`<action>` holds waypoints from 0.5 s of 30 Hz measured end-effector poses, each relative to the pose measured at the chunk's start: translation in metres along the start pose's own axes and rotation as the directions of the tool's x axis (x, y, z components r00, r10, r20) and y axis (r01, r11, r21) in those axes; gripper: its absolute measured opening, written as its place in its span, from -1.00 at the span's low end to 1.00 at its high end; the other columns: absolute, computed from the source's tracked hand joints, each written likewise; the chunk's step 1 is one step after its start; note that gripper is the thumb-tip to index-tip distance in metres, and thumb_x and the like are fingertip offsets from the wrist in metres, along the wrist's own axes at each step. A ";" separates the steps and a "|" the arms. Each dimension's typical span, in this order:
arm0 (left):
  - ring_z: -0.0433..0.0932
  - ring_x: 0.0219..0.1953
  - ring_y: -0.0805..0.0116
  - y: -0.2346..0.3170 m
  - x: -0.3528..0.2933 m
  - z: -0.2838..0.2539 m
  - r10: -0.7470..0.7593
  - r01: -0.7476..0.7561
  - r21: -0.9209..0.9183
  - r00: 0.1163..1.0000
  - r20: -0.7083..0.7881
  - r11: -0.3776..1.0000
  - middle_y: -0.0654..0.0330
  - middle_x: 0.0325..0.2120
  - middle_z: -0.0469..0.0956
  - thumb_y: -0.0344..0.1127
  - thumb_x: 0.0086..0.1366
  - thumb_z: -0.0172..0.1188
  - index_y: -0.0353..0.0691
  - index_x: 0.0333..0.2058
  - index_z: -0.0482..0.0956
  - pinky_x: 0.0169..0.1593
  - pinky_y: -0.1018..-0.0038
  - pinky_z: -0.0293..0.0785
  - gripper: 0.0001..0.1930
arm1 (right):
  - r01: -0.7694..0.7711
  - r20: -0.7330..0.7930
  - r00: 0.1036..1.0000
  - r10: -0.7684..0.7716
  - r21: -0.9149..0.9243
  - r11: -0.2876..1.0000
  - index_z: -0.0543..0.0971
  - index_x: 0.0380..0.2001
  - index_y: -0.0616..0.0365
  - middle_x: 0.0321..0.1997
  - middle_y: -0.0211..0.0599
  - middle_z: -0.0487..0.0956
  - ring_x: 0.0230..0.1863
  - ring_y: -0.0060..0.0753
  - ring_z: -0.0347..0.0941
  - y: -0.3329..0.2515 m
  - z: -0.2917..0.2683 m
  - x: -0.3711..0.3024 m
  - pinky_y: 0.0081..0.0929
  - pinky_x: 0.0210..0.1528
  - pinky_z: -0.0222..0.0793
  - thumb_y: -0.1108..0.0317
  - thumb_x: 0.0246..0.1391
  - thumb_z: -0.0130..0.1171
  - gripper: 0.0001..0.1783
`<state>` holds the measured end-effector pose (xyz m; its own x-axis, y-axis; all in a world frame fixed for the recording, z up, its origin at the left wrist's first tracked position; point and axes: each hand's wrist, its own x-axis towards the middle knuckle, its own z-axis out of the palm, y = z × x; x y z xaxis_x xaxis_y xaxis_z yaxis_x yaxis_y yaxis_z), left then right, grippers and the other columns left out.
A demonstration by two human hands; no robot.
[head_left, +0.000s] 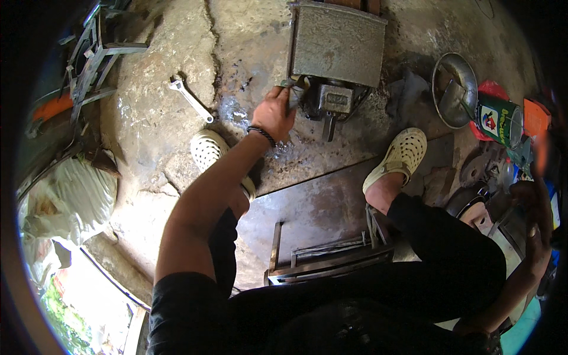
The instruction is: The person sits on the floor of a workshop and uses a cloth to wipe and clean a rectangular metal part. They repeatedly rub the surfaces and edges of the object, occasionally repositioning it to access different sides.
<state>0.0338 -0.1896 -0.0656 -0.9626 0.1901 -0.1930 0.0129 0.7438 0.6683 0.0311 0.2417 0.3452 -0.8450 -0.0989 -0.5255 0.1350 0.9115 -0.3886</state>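
Ahead of me on the floor stands a grey metal machine with a flat, worn top and a small block with a short lever at its near side. My left hand is closed around a short dark object at the machine's near left corner; its kind is hard to make out. At the far right edge, my right hand is in shadow among cluttered items, near a blurred orange thing. Its fingers are too dark to read. An adjustable wrench lies on the floor left of my left hand.
A round metal bowl and a green can stand at the right. My feet, in cream clogs, flank the machine. Between my legs sits a low metal frame on a dark sheet. A metal rack stands left.
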 end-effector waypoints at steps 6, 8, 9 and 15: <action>0.42 0.13 -0.15 0.028 0.011 0.031 -0.070 0.067 0.074 0.997 0.028 0.995 -0.09 0.11 0.38 -0.29 0.16 0.23 -0.21 0.31 0.23 0.13 0.12 0.45 -0.28 | -0.008 0.042 0.999 0.011 -0.060 0.998 0.15 0.41 0.24 0.39 0.03 0.27 0.26 -0.06 0.39 0.009 -0.006 0.004 -0.08 0.27 0.32 -0.59 -0.05 0.02 0.24; 0.39 0.17 -0.13 0.028 0.010 0.035 -0.118 0.114 0.071 0.992 0.041 0.991 -0.09 0.15 0.34 -0.27 0.17 0.23 -0.18 0.34 0.19 0.16 0.12 0.44 -0.25 | -0.009 0.057 0.998 0.014 -0.085 0.996 0.15 0.41 0.23 0.44 0.03 0.21 0.28 -0.05 0.37 0.013 -0.007 0.003 -0.07 0.30 0.30 -0.60 -0.06 0.02 0.25; 0.38 0.17 -0.17 0.026 0.009 0.037 -0.138 0.135 0.063 0.990 0.041 0.989 -0.12 0.13 0.36 -0.27 0.17 0.23 -0.19 0.35 0.16 0.16 0.12 0.43 -0.23 | -0.002 0.055 0.998 0.007 -0.089 0.996 0.15 0.41 0.23 0.46 0.02 0.19 0.29 -0.05 0.36 0.014 -0.009 0.002 -0.07 0.31 0.29 -0.60 -0.06 0.02 0.25; 0.57 -0.07 0.00 -0.017 0.029 0.039 -0.027 0.108 -0.391 0.978 0.207 0.914 -0.10 -0.12 0.59 -0.32 0.17 0.19 -0.32 0.16 0.41 0.10 0.24 0.45 -0.45 | -0.017 0.029 0.999 0.019 -0.051 0.999 0.15 0.41 0.24 0.33 0.04 0.35 0.19 -0.06 0.44 0.014 -0.006 0.004 -0.11 0.26 0.33 -0.66 -0.16 0.02 0.34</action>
<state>0.0165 -0.1716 -0.1101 -0.8857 0.2987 -0.3553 -0.1976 0.4498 0.8710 0.0271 0.2563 0.3422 -0.8271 -0.0930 -0.5543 0.1233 0.9322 -0.3404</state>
